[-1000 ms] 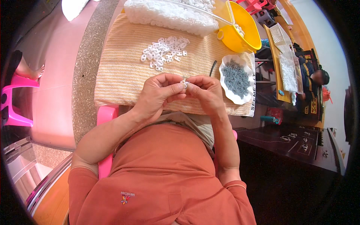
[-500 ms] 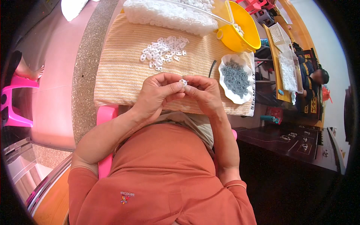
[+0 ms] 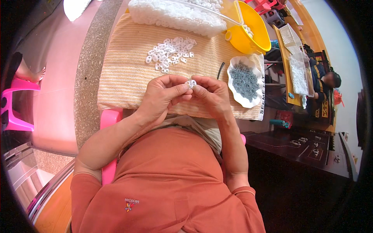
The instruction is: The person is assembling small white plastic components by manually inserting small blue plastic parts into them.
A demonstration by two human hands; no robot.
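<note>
Between my fingertips, at the near edge of the cloth, is a small white plastic piece (image 3: pixel 190 83) with holes in it. My left hand (image 3: pixel 163 93) pinches it from the left, thumb on top. My right hand (image 3: pixel 213 93) grips it from the right with thumb and forefinger. Just beyond my hands lies a loose pile of similar white plastic pieces (image 3: pixel 171 52). Right of my right hand stands a scalloped white dish (image 3: pixel 251 103) holding many small dark grey parts (image 3: pixel 244 80). A short black stick-like piece (image 3: pixel 220 71) lies left of the dish.
A striped towel (image 3: pixel 128 62) covers the table. At its far side stand a clear bin (image 3: pixel 229 19) full of white pieces and a yellow basin (image 3: pixel 254 35). A pink stool (image 3: pixel 17 105) and a bare foot are at left. Another person (image 3: pixel 326 79) sits far right beside a second bin.
The white piece shows more between my fingertips, its holed face turned up. My right hand has shifted slightly to the right. Both hands still hold the piece.
</note>
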